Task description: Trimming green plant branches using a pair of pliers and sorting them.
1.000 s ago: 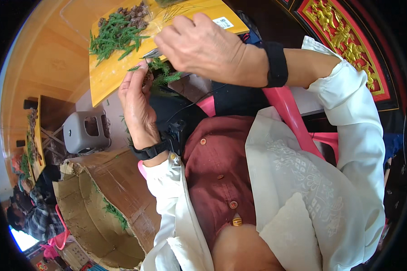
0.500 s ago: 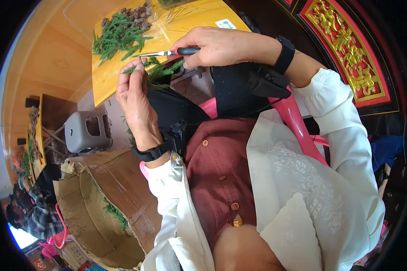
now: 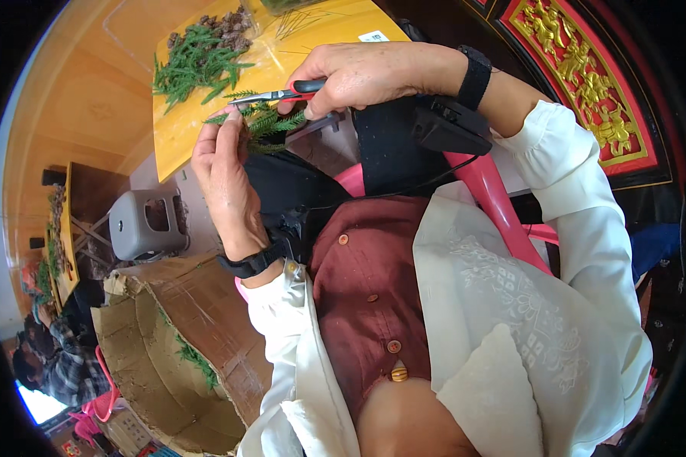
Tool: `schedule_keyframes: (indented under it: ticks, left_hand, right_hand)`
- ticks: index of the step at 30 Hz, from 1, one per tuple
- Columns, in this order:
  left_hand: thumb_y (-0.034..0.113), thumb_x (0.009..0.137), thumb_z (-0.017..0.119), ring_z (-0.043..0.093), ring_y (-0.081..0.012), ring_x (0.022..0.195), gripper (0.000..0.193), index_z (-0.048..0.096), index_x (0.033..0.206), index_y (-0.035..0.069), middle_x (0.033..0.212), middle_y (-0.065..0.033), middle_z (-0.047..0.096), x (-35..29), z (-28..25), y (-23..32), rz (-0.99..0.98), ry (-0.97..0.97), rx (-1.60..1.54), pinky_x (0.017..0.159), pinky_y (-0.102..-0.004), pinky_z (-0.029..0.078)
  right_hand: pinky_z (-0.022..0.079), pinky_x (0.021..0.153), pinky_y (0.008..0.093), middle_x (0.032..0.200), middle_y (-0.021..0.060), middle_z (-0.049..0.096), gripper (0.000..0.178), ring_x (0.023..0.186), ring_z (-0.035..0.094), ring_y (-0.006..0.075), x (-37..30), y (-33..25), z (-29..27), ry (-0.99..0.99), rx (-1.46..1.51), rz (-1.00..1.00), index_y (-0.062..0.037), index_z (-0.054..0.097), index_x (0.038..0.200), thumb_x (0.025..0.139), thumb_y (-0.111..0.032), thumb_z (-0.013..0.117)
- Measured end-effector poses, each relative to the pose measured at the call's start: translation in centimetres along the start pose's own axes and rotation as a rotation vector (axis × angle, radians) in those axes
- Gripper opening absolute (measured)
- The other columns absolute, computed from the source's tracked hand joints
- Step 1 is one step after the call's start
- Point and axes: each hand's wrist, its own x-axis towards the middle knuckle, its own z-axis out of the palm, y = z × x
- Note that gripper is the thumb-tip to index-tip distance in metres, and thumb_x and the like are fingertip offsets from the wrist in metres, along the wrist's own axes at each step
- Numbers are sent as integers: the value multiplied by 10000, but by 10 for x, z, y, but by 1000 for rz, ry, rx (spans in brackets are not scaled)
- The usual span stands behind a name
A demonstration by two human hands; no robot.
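Observation:
Long-nosed pliers [image 3: 265, 97] with red and black handles are in my right hand [image 3: 362, 75], its fingers wrapped round the grips. Their thin jaws point left and reach the fingertips of my left hand [image 3: 222, 164]. Those fingers pinch a green pine-like sprig [image 3: 265, 126], which spreads to the right below the pliers. Whether the jaws grip the stem I cannot tell. Both hands are raised over the near edge of the yellow table [image 3: 183, 137].
Loose green sprigs [image 3: 194, 72] and brown pine cones [image 3: 232, 29] lie on the table, with thin wires [image 3: 297, 23] behind. A torn cardboard box [image 3: 198, 320] with greenery inside stands at lower left, near a grey stool [image 3: 146, 221]. A person [image 3: 65, 365] sits far left.
The pliers have shifted slightly left and down, and their tips sit at my left fingertips. Both hands have drifted a little left; the sprig remains in the left.

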Motion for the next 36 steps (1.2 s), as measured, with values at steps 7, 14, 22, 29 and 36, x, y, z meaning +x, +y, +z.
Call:
schedule_keyframes:
  ticks: [7,14,22,29,36]
  left_hand:
    - [148,863,605,499,-36,694,152,603,943,19,799,22,575,-1,0,1,-59,6,-2,631,-168,387]
    - [132,863,598,509,-38,716,135,602,954,32,853,12,583,1,-8,4,-8,27,-20,651,-173,399]
    - [136,857,604,482,-15,692,127,604,947,48,820,30,574,2,-14,6,-7,-16,-12,593,-143,357]
    - [173,840,629,481,-6,672,122,608,920,83,809,36,579,-1,-9,10,-41,8,-28,556,-143,347]
    - [163,819,623,527,-37,692,111,606,898,87,795,27,595,-2,-11,6,-58,27,-83,579,-151,373]
  right_hand:
    - [454,767,378,882,205,626,288,856,593,343,-2,-3,20,245,-357,-175,-5,598,1018,816,-205,553]
    - [446,773,413,897,211,620,347,879,580,378,-4,-10,14,278,-374,-175,-8,592,991,830,-313,551]
    - [444,736,404,874,205,615,351,833,584,366,0,-11,15,221,-352,-234,-14,587,994,837,-327,552]
    - [448,751,434,867,207,617,303,841,580,390,1,-3,16,349,-441,-398,-29,583,1020,839,-270,558]
    - [446,760,458,852,227,614,275,838,577,401,-7,-8,20,368,-458,-384,-21,583,1029,805,-180,573]
